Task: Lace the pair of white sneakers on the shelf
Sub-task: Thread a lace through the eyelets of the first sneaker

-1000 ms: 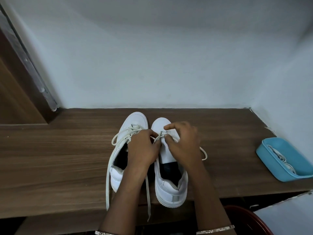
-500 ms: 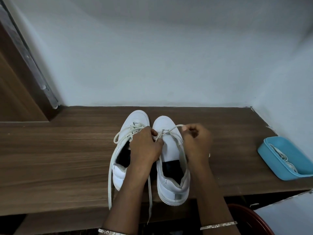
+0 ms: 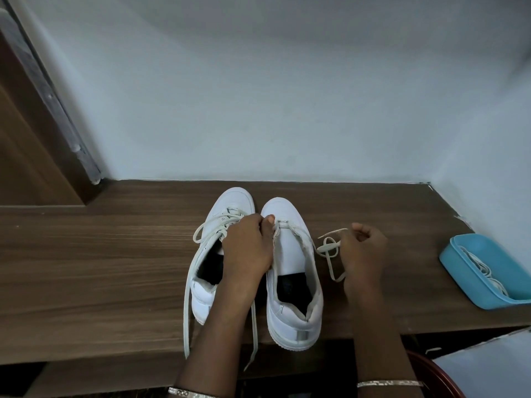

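Two white sneakers stand side by side on the brown wooden shelf (image 3: 100, 268), toes toward the wall. The left sneaker (image 3: 212, 251) is partly laced, and its long lace ends trail over the shelf's front edge. The right sneaker (image 3: 293, 271) has a lace through its lowest eyelets only. My left hand (image 3: 248, 248) grips that sneaker's left eyelet edge near the toe. My right hand (image 3: 363, 251) is off to the sneaker's right and pinches the white lace (image 3: 327, 248), which loops loosely on the shelf.
A blue plastic tray (image 3: 459, 271) with more white laces lies at the shelf's right end, near the side wall. A wooden door frame (image 3: 34, 156) rises at the left. Below the shelf at the right are a dark red round rim (image 3: 442, 377) and a white surface (image 3: 488, 366).
My right hand has moved from over the right sneaker's toe out to the right, drawing the lace through the eyelet. My left hand has stayed on the sneaker.
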`<state>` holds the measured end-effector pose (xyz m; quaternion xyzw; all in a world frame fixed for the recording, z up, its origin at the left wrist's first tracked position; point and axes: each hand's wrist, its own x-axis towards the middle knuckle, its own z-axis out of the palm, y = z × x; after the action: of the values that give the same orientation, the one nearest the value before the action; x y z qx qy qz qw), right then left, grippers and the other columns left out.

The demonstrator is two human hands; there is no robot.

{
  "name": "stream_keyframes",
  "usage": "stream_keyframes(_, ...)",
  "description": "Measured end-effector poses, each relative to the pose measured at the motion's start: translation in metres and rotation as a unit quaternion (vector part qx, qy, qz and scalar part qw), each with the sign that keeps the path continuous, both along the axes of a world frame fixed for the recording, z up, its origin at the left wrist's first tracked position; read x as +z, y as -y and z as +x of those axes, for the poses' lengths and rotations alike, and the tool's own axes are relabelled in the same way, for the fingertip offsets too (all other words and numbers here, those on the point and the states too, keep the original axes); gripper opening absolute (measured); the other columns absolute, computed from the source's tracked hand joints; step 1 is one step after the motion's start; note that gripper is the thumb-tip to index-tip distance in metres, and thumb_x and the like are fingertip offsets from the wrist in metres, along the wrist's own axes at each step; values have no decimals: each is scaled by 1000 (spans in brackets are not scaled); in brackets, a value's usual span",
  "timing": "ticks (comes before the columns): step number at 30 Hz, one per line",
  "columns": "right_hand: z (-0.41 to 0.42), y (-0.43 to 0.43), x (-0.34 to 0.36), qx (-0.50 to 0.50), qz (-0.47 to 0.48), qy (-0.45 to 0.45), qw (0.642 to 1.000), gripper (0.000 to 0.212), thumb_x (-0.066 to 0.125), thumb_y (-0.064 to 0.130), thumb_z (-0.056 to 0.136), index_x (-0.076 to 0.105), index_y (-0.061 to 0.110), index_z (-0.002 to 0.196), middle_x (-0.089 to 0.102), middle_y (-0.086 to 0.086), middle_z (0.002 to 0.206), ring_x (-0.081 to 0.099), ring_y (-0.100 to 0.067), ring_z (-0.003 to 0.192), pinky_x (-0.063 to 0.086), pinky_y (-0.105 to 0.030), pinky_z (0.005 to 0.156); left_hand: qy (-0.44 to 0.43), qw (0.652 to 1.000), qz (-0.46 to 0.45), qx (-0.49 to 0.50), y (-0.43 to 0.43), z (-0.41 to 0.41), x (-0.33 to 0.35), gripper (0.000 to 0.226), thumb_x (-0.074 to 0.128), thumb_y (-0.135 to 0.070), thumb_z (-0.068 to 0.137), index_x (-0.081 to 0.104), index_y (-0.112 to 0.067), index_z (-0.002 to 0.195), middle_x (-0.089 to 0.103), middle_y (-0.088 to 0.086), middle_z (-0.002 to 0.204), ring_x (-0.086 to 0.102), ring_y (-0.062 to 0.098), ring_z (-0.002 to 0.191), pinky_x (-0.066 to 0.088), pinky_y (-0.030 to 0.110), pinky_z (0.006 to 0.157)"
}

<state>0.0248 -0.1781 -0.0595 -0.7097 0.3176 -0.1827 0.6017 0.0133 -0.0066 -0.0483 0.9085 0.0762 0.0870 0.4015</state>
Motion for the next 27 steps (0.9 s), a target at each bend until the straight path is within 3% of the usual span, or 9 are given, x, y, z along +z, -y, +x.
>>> stream_keyframes(2, -1, -7, 0, 1, -126, -2, 992, 30, 65, 11, 78, 66, 21, 106, 65, -1, 107, 63, -23, 99, 54, -39, 83, 33, 999, 31, 11, 0, 1, -2, 25, 46, -22, 102, 67, -11, 96, 69, 5, 91, 63, 27, 91, 47, 39, 77)
stream_keyframes(4, -2, -12, 5, 23, -189, 15, 982, 23, 68, 17, 75, 68, 27, 95, 67, 1, 102, 64, -21, 98, 54, -40, 87, 67, 996, 55, 19, 2, 1, -3, 23, 49, -8, 97, 69, -12, 109, 66, 6, 109, 62, 26, 98, 45, 36, 78)
stream_keyframes(8, 0, -29, 10, 179, -145, 44, 972, 8, 76, 18, 79, 73, 23, 85, 72, 8, 83, 68, -8, 80, 57, -33, 78, 56, 994, 92, 5, 4, -1, -3, 36, 51, -6, 94, 60, -15, 127, 47, 8, 135, 64, 34, 101, 50, 41, 78)
stream_keyframes(11, -2, -43, 4, 266, -187, 44, 945, 11, 76, 20, 80, 72, 23, 90, 71, 10, 89, 65, -5, 85, 53, -29, 78, -10, 986, 161, 28, 8, -5, -3, 24, 53, -15, 98, 59, -15, 120, 37, 10, 136, 66, 34, 92, 43, 36, 68)
stream_keyframes(14, -4, -49, -5, 270, -251, 43, 929, 18, 69, 13, 83, 70, 26, 95, 69, 10, 99, 63, -8, 94, 51, -35, 85, -9, 984, 167, 61, 10, -6, -6, 11, 54, -17, 99, 62, -13, 105, 38, 10, 131, 66, 29, 81, 37, 33, 63)
stream_keyframes(17, -3, -48, -8, 242, -238, 64, 938, 26, 66, 0, 83, 69, 24, 94, 70, 9, 98, 63, -10, 94, 51, -38, 88, 34, 994, 80, 63, 7, -1, -8, 14, 60, -24, 97, 67, -12, 99, 43, 5, 120, 59, 21, 76, 39, 31, 65)
stream_keyframes(21, -2, -49, -12, 214, -218, 77, 949, 27, 65, -4, 82, 69, 20, 94, 71, 8, 96, 65, -13, 95, 52, -38, 89, 105, 993, -53, 28, -8, 7, -4, 7, 69, -23, 90, 72, -19, 86, 57, 0, 103, 50, -7, 79, 38, 16, 68)
stream_keyframes(25, -2, -48, -13, 207, -208, 70, 953, 26, 64, -4, 85, 70, 18, 96, 71, 7, 99, 65, -13, 97, 50, -31, 86, 117, 954, -275, 37, -24, 7, 20, 9, 67, -21, 93, 71, -21, 85, 70, -8, 83, 60, 5, 69, 44, 29, 64)
stream_keyframes(27, -2, -48, -13, 205, -203, 69, 955, 26, 63, -4, 85, 69, 19, 97, 70, 6, 99, 64, -13, 97, 49, -28, 84, 131, 925, -357, 18, -32, 0, 42, 13, 62, -16, 96, 67, -20, 85, 74, -8, 92, 62, 10, 79, 43, 29, 63)
